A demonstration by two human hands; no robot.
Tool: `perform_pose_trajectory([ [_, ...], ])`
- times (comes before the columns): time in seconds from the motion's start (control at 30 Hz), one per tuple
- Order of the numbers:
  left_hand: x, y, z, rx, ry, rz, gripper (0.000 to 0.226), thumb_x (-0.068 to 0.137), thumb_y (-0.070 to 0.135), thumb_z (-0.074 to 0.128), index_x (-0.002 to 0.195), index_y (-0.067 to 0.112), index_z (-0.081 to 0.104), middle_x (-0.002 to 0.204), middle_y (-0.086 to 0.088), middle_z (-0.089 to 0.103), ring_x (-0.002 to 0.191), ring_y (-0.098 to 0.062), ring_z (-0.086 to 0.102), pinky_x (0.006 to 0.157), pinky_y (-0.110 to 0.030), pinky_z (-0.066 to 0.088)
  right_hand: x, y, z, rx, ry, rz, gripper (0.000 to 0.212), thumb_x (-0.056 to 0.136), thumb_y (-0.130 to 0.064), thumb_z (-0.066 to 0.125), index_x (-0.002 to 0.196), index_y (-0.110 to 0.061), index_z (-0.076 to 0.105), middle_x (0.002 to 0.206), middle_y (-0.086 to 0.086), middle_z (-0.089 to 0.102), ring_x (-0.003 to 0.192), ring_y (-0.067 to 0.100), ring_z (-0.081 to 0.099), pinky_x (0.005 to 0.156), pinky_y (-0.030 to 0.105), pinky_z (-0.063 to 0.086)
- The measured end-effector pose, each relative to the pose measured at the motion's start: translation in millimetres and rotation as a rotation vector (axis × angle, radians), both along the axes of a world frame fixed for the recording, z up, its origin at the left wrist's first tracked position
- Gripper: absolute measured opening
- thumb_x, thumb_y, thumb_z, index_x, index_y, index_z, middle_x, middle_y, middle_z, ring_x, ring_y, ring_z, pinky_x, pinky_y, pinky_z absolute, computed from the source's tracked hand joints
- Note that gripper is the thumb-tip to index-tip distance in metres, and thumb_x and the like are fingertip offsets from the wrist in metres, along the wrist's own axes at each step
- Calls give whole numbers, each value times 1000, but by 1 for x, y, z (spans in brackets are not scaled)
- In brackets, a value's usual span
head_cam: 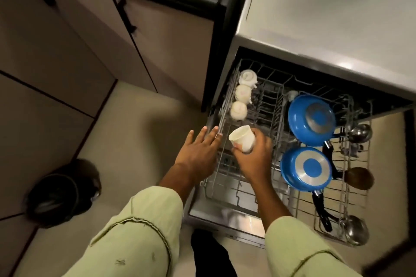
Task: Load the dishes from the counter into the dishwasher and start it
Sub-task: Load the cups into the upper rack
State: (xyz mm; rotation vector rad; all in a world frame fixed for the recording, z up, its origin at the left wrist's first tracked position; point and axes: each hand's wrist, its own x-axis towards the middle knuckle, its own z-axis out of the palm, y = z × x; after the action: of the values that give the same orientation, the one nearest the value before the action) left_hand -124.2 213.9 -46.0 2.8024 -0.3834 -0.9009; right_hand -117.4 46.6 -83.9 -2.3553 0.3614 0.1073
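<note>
Dishwasher rack [267,101] pulled out, centre-right. White cup [242,141] centre frame, tilted, mouth to upper left, gripped by right hand [254,159]. Three white cups [243,92] inverted along the rack's left edge. Two blue pans [311,119] bottom-up, right side.

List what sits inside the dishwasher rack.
Three white cups line its left side; two blue pans lie face down at right, ladles beside them. The right hand and its cup cover the middle.

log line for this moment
step: loading cup | right hand: grips white cup over rack | left hand: open, by rack edge | in rack: three white cups, two blue pans
</note>
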Motion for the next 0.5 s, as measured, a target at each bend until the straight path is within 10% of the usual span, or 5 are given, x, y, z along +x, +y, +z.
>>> perform_pose_trajectory([
  [0.5,27,-29,-54,91,-195,-48,65,104,36,23,157,5,0,164,-16,-7,152,-29,-8,117,-39,-17,56,-14,-96,-358,112,287,85,75,-26,78,147,-17,34,144,15,43,124,36,47,98,42,41],
])
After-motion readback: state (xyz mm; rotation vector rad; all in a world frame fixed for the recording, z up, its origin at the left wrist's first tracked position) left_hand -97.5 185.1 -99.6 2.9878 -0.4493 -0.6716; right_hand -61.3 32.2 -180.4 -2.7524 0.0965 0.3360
